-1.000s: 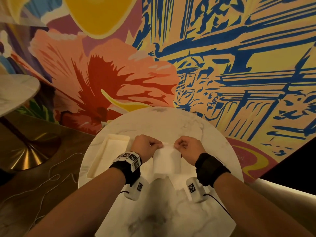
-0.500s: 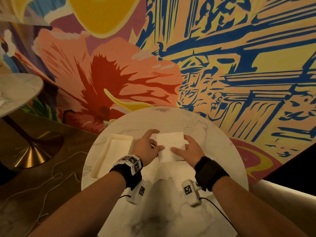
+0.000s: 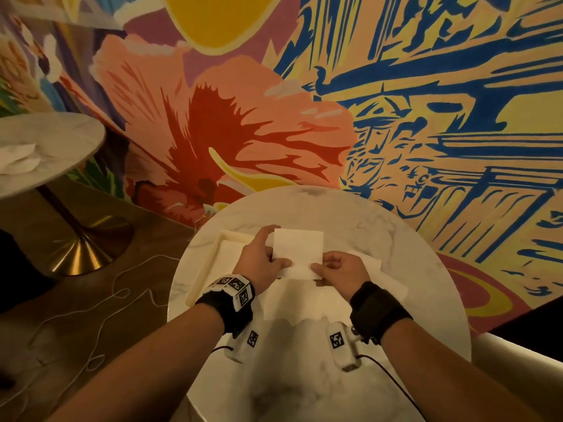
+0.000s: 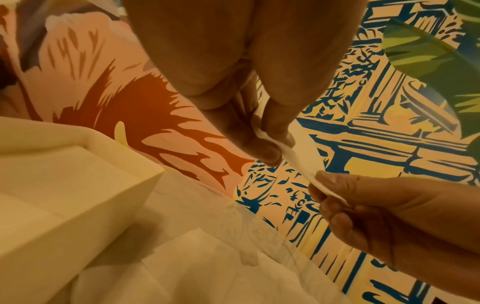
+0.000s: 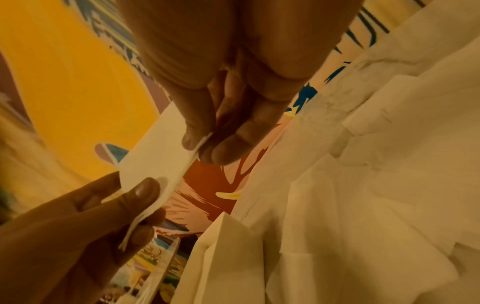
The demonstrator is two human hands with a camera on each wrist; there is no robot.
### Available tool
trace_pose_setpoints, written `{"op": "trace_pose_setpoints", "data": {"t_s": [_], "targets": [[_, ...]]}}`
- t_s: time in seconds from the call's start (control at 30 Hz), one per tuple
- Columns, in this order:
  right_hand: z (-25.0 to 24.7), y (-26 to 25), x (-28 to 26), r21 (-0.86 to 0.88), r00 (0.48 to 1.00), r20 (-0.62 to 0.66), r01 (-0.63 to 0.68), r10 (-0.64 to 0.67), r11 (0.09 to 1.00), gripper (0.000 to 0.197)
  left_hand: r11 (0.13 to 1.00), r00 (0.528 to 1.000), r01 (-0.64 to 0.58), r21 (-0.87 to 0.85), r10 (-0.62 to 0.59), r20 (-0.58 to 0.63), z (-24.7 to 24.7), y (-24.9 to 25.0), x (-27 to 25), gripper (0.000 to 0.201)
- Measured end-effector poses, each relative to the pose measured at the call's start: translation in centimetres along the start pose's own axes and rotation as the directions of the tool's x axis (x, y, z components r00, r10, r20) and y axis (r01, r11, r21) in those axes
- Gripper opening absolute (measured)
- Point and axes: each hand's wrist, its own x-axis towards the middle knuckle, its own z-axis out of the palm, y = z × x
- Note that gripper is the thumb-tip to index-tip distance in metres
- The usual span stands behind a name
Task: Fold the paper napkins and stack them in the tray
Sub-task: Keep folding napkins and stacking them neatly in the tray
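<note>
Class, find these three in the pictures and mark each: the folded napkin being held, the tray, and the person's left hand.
folded napkin (image 3: 298, 245), head view, on its flat upper face.
tray (image 3: 210, 263), head view, on its long rim beside the napkins.
left hand (image 3: 259, 263), head view, on the back of the hand.

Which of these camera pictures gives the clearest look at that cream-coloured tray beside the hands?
The head view: it shows the cream rectangular tray from above, its raised rim and long shape left of the left hand, though the hand hides part. The left wrist view shows only one close corner. I cannot make it out in the right wrist view.
</note>
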Motion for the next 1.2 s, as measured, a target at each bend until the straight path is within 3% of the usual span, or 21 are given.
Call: {"op": "trace_pose_setpoints", "data": {"t_s": [0.13, 0.27, 0.37, 0.47, 0.7, 0.83, 1.0, 1.1, 1.2], "targets": [[1.2, -1.3, 1.4, -0.244, 0.991, 0.001, 0.132, -0.136, 0.961, 0.043, 0.992, 0.999, 0.003, 0.126, -0.008, 0.042, -2.1, -1.9, 0.2, 0.063], [3.9, -2.6, 2.9, -0.513, 0.955, 0.126, 0.293, -0.267, 0.807, 0.008, 0.977, 0.998, 0.022, 0.212, -0.032, 0.046, -4.0, -3.4, -0.1, 0.062], [6.2, -3.2, 4.3, -0.620, 0.948, 0.197, 0.318, -0.250, 0.717, 0.004, 0.972, 0.997, 0.058, 0.228, -0.067, 0.030, -5.7, -4.2, 0.0, 0.062], [8.1, -3.6, 5.7, -0.675, 0.951, 0.204, 0.310, -0.235, 0.669, 0.009, 0.958, 0.995, 0.101, 0.270, -0.104, -0.004, -7.7, -5.6, 0.5, 0.059], [11.9, -4.5, 9.5, -0.715, 0.975, 0.127, 0.216, -0.181, 0.665, 0.012, 0.899, 0.956, 0.290, 0.327, -0.254, -0.148, -12.7, -10.2, 1.0, 0.050], [14.3, -4.0, 11.4, -0.731, 0.989, 0.113, 0.150, -0.098, 0.665, 0.012, 0.864, 0.939, 0.343, 0.369, -0.331, -0.097, -13.4, -11.6, 1.0, 0.048], [16.4, -3.0, 12.7, -0.805, 0.993, 0.119, 0.098, -0.003, 0.585, 0.002, 0.864, 0.932, 0.355, 0.358, -0.358, -0.059, -13.5, -12.4, 1.2, 0.053], [17.2, -2.4, 13.1, -0.833, 0.993, 0.112, 0.077, 0.029, 0.548, 0.010, 0.868, 0.929, 0.362, 0.341, -0.368, -0.048, -13.7, -12.8, 1.3, 0.053], [17.6, -2.1, 13.2, -0.860, 0.992, 0.115, 0.077, 0.045, 0.504, 0.005, 0.873, 0.924, 0.373, 0.314, -0.382, -0.033, -14.0, -12.9, 1.4, 0.053]]}}
